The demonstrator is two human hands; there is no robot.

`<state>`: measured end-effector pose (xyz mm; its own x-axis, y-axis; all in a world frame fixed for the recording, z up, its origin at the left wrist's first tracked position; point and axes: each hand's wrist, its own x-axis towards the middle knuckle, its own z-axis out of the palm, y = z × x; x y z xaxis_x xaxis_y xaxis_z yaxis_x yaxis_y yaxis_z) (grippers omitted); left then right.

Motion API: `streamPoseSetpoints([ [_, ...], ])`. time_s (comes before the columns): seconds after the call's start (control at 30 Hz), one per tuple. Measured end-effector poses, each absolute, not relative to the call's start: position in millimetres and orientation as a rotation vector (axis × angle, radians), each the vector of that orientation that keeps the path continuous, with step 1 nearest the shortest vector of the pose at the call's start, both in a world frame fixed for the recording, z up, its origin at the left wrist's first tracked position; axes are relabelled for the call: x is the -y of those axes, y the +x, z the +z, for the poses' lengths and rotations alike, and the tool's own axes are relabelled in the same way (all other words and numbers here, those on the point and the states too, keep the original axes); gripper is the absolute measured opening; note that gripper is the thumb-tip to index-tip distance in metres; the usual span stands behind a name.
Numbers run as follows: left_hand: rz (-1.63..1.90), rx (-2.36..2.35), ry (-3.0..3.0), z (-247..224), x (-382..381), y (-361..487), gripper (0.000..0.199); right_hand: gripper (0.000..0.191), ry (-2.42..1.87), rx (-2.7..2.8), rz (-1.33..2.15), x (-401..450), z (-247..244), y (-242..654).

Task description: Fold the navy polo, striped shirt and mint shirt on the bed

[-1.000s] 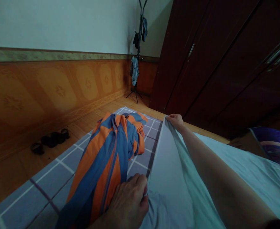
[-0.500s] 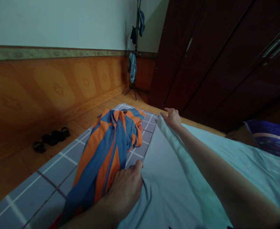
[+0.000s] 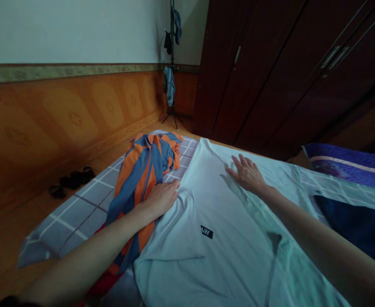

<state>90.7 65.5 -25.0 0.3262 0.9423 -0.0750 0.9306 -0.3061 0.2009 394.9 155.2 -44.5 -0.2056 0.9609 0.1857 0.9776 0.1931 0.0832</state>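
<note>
A pale mint T-shirt [image 3: 219, 204] lies spread on the checked bedding, with a small black patch [image 3: 206, 232] with white lettering on it. Closed at the shirt's left edge, just above the sleeve, my left hand [image 3: 162, 197] pinches the fabric; its fingertips are partly hidden. My right hand [image 3: 248, 172] is over the upper right part of the shirt, its fingers spread, holding nothing. Under and beside my left wrist is a crumpled orange and blue striped garment [image 3: 126, 170]. Some creases run down the shirt's right half.
Grey checked bedding [image 3: 79, 213] extends to the left. Dark blue cloth [image 3: 356, 226] and a purple blanket [image 3: 350, 162] lie at the right. Beyond stand a dark wardrobe [image 3: 254, 76] and a coat rack [image 3: 172, 55]. Black sandals [image 3: 72, 180] rest on the floor.
My right hand has come off the shirt's far corner, nearer me and to the right, with fingers spread. The shirt's far end lies flatter, and its patch and sleeve now show.
</note>
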Motion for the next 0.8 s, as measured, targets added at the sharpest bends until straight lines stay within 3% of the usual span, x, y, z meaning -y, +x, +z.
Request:
streamPoseSetpoints([
  [0.13,0.139,-1.594,2.616,9,-38,82,0.013,0.058,-1.618,2.366,-0.360,-102,-21,406],
  [0.23,-0.052,-1.318,2.674,25,-5,73,0.008,0.050,-1.329,2.465,-0.276,-39,-21,413],
  [0.4,-0.245,-1.325,2.599,6,50,59,0.012,0.041,-1.100,2.518,-0.204,42,-35,413],
  [0.7,-0.173,-1.593,2.535,-28,78,46,0.040,0.045,-0.774,2.726,-0.134,55,-37,336],
  [0.8,-0.181,-1.611,2.539,-25,83,43,0.037,0.029,-0.664,2.850,-0.066,51,-36,311],
])
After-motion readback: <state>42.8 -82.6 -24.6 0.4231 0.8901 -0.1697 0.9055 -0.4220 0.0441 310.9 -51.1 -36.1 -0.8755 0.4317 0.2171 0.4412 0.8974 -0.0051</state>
